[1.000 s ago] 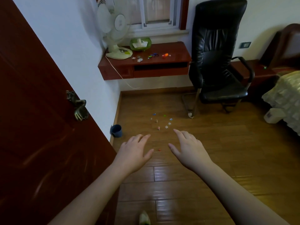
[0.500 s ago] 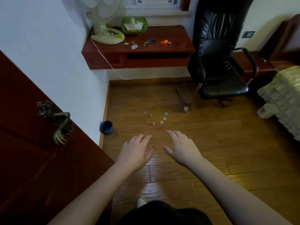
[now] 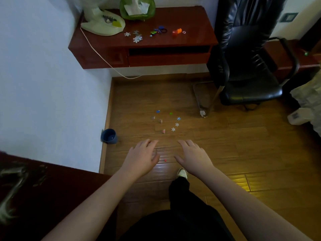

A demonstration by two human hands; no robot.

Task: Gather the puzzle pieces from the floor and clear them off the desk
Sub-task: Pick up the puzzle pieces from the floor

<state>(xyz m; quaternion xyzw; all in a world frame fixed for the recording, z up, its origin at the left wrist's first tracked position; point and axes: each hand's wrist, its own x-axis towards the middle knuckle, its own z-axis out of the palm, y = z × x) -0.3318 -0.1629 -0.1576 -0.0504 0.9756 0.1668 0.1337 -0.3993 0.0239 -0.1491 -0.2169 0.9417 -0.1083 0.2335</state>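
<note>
Pieces (image 3: 173,129) look thin, light, flat on the floor (image 3: 225,145); we'd pinch edges, both our left hand (image 3: 142,158) and right hand (image 3: 193,156) open, empty.

A black office chair (image 3: 246,54) fills the 1 o'clock corner, its seat facing left. A blue cup (image 3: 109,136) sits on the floor against the white wall (image 3: 43,75) at 9 o'clock. At 11 o'clock stands a pale fan base (image 3: 104,25) — its cord (image 3: 102,56) trails down over the edge toward the skirting. Just right of it, at 12 o'clock, a green bowl (image 3: 139,7) holds white paper. A dark wooden door (image 3: 34,197) with a metal handle (image 3: 17,174) fills 8 o'clock — bedding (image 3: 309,98) shows at 3 o'clock
</note>
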